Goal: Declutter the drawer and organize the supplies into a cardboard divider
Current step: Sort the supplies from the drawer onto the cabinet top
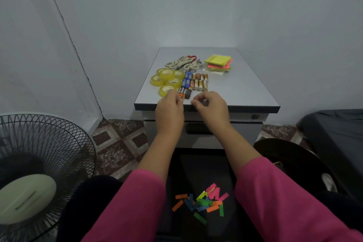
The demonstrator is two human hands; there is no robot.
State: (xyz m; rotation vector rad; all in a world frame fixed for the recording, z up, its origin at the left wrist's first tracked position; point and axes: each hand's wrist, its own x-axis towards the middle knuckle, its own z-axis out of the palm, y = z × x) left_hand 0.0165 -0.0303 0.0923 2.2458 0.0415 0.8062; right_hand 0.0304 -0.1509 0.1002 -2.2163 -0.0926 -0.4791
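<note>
Tabletop (245,88): tape rolls (167,80), batteries (194,83), scissors (184,63), sticky notes (219,63). Left hand (170,112), right hand (212,110): fingers curled, contents indiscernible.

fan (35,179) cropped; battery (187,94) labels illegible

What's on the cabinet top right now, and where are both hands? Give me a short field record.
surface: grey cabinet top
back left: scissors
back right: sticky notes, stacked
front left: tape rolls, clustered
centre: batteries, in rows
left hand: at front edge, beside tape and batteries; grasp unclear
right hand: at front edge, fingers curled; contents unclear
lap: coloured paper strips, loose
divider: not in view
</note>
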